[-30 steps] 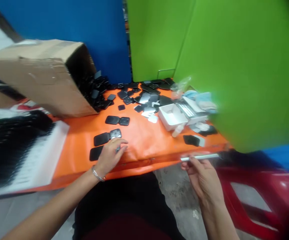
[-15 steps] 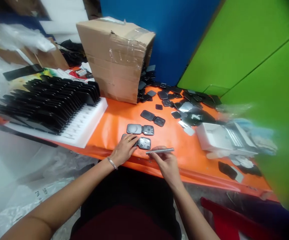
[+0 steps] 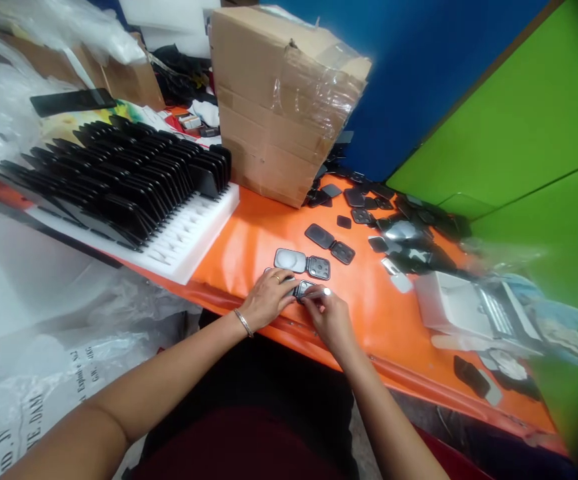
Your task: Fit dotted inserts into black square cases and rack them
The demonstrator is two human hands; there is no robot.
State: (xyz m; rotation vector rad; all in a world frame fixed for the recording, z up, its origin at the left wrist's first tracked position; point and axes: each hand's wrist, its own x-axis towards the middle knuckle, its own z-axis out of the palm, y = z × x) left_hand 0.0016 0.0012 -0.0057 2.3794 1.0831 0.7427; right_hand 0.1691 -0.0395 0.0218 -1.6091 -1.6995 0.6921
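Observation:
My left hand (image 3: 269,298) is closed over the left half of a small hinged black folding piece lying open at the table's front edge. The piece's other half, a square part (image 3: 305,288) with a raised rim, shows between my hands. My right hand (image 3: 333,319) pinches a slim grey pen-like tool (image 3: 319,293), seen nearly end-on, and its tip end is at the square part, hidden by my fingers. Just beyond lies another open hinged piece (image 3: 291,260) with a round recess in its left half. A third hinged piece (image 3: 320,236) lies behind that, tilted.
A white foam tray (image 3: 203,247) at left holds rows of upright black plates. A cardboard box (image 3: 263,113) stands behind, with loose black pieces (image 3: 363,217) spilling beside it. At right are a white open box (image 3: 439,303) and dark flat pieces (image 3: 471,377) on the orange table (image 3: 389,353).
My right hand has brought the tool from beside the hinged piece onto its square half, turning it end-on. My left hand stays on the piece. The view has shifted.

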